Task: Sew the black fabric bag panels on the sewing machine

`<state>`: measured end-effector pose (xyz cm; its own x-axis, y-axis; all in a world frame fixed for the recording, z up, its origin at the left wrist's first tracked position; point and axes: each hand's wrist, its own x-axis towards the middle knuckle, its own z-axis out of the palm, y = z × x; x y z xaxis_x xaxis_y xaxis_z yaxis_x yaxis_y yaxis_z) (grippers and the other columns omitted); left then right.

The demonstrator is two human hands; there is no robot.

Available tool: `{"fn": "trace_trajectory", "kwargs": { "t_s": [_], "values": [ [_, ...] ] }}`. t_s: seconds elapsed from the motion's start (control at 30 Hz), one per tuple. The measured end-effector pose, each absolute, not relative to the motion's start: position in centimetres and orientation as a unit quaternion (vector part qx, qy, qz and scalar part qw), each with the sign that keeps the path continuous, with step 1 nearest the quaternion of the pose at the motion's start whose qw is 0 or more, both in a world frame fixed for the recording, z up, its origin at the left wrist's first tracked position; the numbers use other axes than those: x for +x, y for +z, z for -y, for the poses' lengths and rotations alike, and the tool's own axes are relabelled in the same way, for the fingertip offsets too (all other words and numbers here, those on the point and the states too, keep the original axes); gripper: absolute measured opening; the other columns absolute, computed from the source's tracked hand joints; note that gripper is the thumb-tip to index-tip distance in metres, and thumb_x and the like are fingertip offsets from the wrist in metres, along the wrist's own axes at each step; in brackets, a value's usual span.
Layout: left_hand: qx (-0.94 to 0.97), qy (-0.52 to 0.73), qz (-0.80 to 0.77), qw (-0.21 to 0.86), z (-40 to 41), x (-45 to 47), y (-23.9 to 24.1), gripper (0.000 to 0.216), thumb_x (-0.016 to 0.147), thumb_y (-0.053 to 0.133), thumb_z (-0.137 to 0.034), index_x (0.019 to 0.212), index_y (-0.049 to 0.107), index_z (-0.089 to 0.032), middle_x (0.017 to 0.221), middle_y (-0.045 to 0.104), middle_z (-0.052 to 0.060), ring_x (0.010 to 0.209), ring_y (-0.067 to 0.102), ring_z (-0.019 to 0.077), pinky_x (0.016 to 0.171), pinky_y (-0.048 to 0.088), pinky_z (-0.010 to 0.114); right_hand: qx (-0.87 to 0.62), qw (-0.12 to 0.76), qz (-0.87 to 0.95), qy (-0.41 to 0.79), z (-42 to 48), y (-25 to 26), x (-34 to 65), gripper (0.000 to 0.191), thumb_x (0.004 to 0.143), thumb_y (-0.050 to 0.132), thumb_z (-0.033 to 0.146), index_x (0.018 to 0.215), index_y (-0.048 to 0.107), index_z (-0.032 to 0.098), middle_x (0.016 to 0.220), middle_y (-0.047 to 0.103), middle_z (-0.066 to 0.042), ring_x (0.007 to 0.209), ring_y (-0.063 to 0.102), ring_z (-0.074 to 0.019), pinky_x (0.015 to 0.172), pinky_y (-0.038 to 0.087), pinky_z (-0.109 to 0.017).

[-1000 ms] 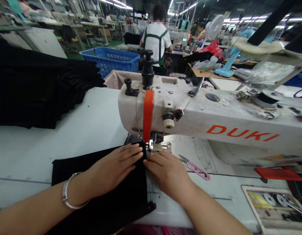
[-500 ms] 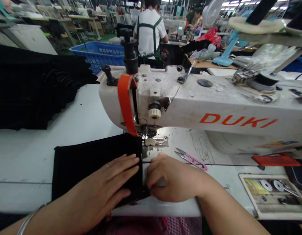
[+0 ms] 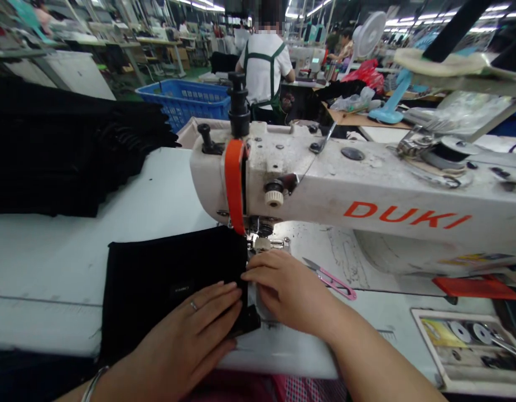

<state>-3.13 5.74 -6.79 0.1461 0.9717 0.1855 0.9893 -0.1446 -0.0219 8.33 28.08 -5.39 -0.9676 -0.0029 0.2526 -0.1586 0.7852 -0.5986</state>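
Note:
A black fabric piece (image 3: 153,279) with a small label lies on the machine table, its right edge by the presser foot (image 3: 263,244). My left hand (image 3: 203,318) rests flat on the lower right part of the cloth, fingers stretched out. Just in front of the presser foot, my right hand (image 3: 283,285) has its fingers curled together at the fabric's right edge, gripping it; the thumb is largely hidden. The white sewing machine (image 3: 316,173) has an orange guard (image 3: 235,187) at its needle end. Pink thread snips (image 3: 333,282) lie right of my right hand.
A stack of black fabric pieces (image 3: 52,156) sits at the left. Behind the machine are a blue basket (image 3: 186,100) and a co-worker (image 3: 264,67) facing away. A tray with bobbins (image 3: 467,346) is set into the table at the right, near a red bar (image 3: 475,287).
My right hand has moved up from the fabric's lower right corner to its edge near the presser foot. My left hand has slid slightly down, and the label now shows. The view has shifted a little.

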Motion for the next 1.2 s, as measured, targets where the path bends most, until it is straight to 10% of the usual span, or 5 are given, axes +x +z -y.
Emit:
{"fn": "trace_trajectory", "kwargs": {
  "t_s": [0.8,1.2],
  "values": [
    [-0.788,-0.167,0.591,0.051,-12.9,-13.2,-8.0,0.032,0.100,0.055,-0.032,0.123,0.063,-0.012,0.129,0.065,0.014,0.127,0.057,0.0247,0.113,0.046,0.040,-0.084,0.099,0.960,0.247,-27.0,-7.2,6.7,0.049,0.085,0.050,0.010,0.132,0.062,0.019,0.110,0.069,-0.010,0.098,0.061,-0.0274,0.081,0.050,-0.038],
    [-0.758,-0.159,0.631,0.049,-12.5,-14.6,-7.9,0.029,0.103,0.053,-0.032,0.126,0.067,-0.021,0.129,0.067,0.009,0.125,0.058,0.0269,0.113,0.043,0.049,-0.133,0.228,0.941,0.213,-28.0,-6.8,6.9,0.015,0.092,0.051,0.013,0.094,0.065,0.015,0.093,0.063,-0.010,0.091,0.054,-0.0260,0.079,0.045,-0.037]
  ]
}}
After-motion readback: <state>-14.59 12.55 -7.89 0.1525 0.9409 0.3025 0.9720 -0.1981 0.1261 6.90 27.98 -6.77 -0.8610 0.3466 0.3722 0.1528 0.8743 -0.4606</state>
